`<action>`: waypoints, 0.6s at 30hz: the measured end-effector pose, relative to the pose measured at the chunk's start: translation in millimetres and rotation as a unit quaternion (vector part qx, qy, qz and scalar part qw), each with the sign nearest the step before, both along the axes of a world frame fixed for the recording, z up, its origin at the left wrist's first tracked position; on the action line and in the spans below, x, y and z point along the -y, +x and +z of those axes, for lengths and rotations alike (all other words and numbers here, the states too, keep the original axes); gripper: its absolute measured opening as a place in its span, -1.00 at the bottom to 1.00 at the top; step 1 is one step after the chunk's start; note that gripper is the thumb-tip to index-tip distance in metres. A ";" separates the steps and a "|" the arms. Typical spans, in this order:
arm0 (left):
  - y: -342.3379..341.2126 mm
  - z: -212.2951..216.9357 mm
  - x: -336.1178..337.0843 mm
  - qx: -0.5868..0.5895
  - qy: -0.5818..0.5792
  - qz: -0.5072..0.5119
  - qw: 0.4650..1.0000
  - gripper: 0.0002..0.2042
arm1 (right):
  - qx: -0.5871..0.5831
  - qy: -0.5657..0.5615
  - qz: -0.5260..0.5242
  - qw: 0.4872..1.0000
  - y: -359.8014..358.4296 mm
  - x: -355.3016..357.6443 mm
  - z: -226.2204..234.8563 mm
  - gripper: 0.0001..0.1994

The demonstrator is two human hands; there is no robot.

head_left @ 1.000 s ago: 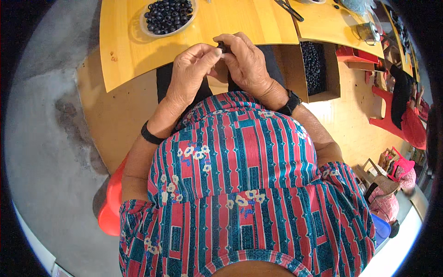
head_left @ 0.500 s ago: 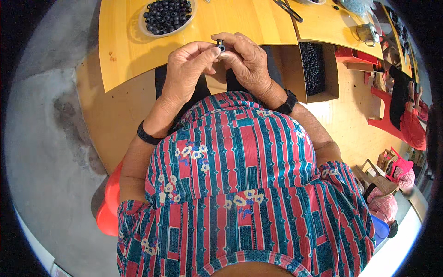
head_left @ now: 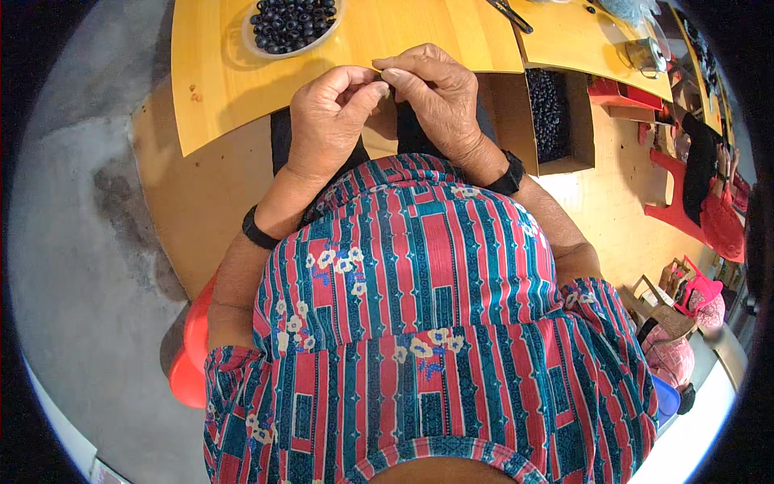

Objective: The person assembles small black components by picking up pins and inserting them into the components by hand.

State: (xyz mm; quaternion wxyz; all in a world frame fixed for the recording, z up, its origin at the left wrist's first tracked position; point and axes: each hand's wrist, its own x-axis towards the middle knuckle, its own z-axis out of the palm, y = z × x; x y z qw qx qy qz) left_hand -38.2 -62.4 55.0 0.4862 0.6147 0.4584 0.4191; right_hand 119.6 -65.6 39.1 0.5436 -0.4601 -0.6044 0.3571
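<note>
My left hand [head_left: 326, 117] and my right hand [head_left: 439, 97] meet at the fingertips just off the front edge of the table. Both are closed in a pinch. Between them a small black part [head_left: 392, 85] shows only as a dark sliver, the rest covered by my fingers. Ahead and to the left, a clear round bowl [head_left: 250, 44] on the table holds many glossy black round parts [head_left: 292, 24].
The yellow wooden table [head_left: 419, 36] bears black-handled scissors or pliers [head_left: 512, 14] and a metal cup [head_left: 645, 55]. Below its right side, a cardboard box [head_left: 582, 121] is full of small dark parts. Another person in red [head_left: 721, 218] sits far right, near a red stool [head_left: 665, 189].
The small black part showed a round, ring-like end half a second ago; my fingers now cover most of it. My right thumb and forefinger have drawn together at their tips.
</note>
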 end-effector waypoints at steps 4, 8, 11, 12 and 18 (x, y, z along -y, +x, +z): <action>0.6 -1.1 -2.9 -0.084 0.118 0.019 0.989 -0.89 | -0.054 -0.076 0.004 0.996 -3.1 0.3 -0.6 -0.89; 1.6 -6.1 -2.7 -0.042 0.065 0.027 0.997 -0.90 | -0.117 -0.123 0.028 0.985 -3.7 0.7 0.7 -0.89; 1.0 -4.0 -2.8 0.004 -0.009 0.024 1.000 -0.89 | -0.064 -0.056 0.026 0.996 -2.6 -2.4 -5.7 -0.90; 0.6 -2.1 -2.8 -0.026 0.022 0.025 0.999 -0.89 | -0.070 -0.074 0.025 0.994 -2.9 -1.2 -4.1 -0.90; -0.4 1.1 -3.9 -0.120 0.129 0.016 0.984 -0.89 | -0.068 -0.096 -0.002 0.993 -4.0 0.2 -6.8 -0.90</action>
